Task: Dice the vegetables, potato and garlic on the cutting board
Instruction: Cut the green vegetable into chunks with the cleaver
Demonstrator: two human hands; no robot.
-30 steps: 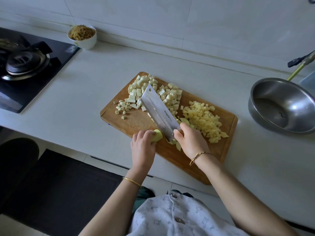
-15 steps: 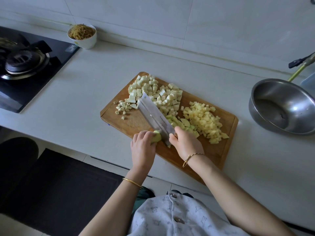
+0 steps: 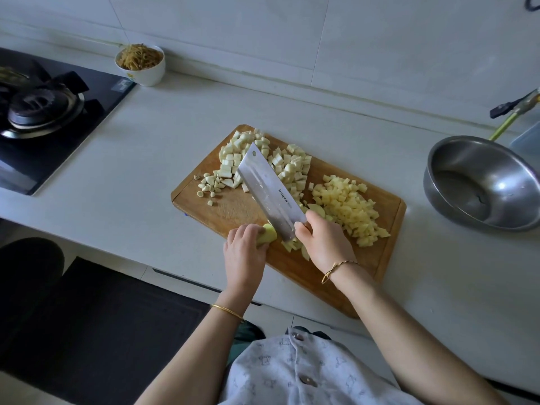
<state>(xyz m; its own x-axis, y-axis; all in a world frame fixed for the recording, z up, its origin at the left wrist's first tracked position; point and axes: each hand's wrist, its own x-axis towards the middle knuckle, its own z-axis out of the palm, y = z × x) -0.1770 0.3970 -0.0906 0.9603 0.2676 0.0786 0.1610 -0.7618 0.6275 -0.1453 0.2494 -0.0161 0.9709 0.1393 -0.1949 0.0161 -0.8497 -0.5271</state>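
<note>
A wooden cutting board (image 3: pixel 388 247) lies on the white counter. My left hand (image 3: pixel 244 252) holds a pale yellow potato piece (image 3: pixel 267 235) down at the board's near edge. My right hand (image 3: pixel 323 244) grips the handle of a steel cleaver (image 3: pixel 270 192), whose blade stands right beside the piece with its flat side tilted up. A few cut bits (image 3: pixel 292 245) lie under the blade. A heap of diced potato (image 3: pixel 349 207) sits on the right, white vegetable cubes (image 3: pixel 280 159) at the far end, chopped garlic (image 3: pixel 209 184) on the left.
A steel bowl (image 3: pixel 482 182) stands on the counter to the right of the board. A black gas hob (image 3: pixel 43 112) fills the far left, with a white bowl of shredded food (image 3: pixel 140 64) behind it by the tiled wall. The counter's front edge runs just below the board.
The cleaver came down through the potato piece half a second ago and has since risen again, its flat side showing. My left hand has stayed on the piece.
</note>
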